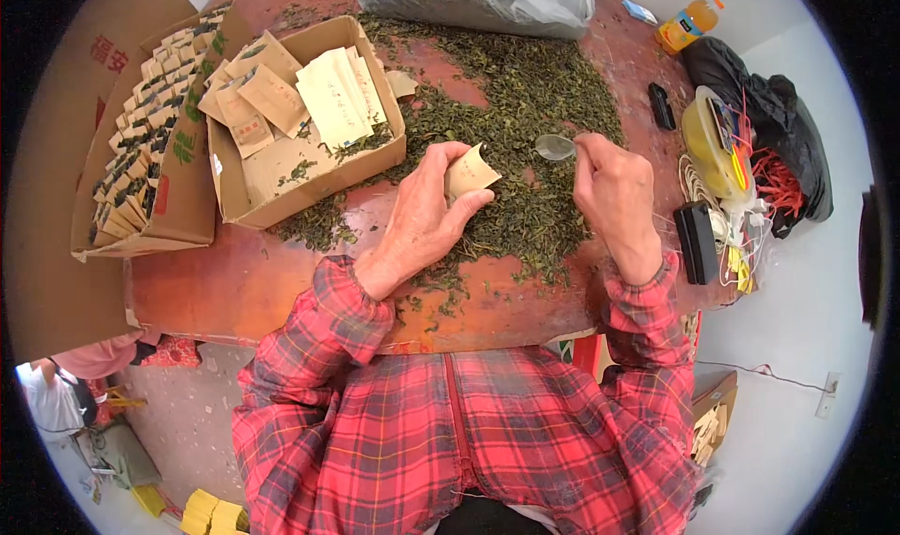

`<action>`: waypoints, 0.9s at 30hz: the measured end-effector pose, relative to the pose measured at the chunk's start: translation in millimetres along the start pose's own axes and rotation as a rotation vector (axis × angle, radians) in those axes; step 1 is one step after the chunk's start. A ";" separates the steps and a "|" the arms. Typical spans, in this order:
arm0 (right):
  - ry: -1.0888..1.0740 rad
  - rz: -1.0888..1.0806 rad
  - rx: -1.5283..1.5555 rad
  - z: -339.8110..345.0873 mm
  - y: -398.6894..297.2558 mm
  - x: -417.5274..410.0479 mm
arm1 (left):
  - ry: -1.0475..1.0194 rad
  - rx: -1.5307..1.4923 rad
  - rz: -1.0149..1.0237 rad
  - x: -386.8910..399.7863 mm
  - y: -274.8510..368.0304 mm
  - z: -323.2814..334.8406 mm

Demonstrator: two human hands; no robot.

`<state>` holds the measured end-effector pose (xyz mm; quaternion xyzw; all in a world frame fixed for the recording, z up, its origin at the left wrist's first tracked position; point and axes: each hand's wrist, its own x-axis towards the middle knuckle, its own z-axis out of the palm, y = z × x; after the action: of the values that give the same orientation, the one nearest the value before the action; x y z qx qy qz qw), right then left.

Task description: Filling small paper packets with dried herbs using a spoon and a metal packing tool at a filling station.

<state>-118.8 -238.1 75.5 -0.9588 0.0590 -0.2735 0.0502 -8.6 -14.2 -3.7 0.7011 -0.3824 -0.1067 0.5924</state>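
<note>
My left hand [426,215] grips a small brown paper packet [470,173], its mouth tilted up and bowed apart; what is inside is hidden. In my right hand [619,194] is a clear plastic spoon [555,147], held by its handle above the leaves, a little right of the packet. The spoon's bowl looks empty. Dried green leaves [520,99] lie heaped and spread over the red table [211,289] under and beyond both hands. To the left, a shallow cardboard box [309,201] holds filled-looking brown packets [274,99] and a stack of flat paler ones [330,99].
A tall carton [186,211] packed with upright packets stands far left. Behind the leaves lies a large clear plastic bag [478,7]. Along the right edge are an orange drink bottle [689,26], a black case [696,242], a yellow tub [699,141], cables and a black bag [787,120].
</note>
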 end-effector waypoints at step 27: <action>-0.271 0.866 0.807 44.8 5.2 -8.5 | 0.009 0.116 0.001 0.3 0.3 1.5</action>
<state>-102.6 -239.2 32.6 -0.7791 0.3284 -0.1044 0.5237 -9.4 -15.5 -3.8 0.7347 -0.3854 -0.0808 0.5525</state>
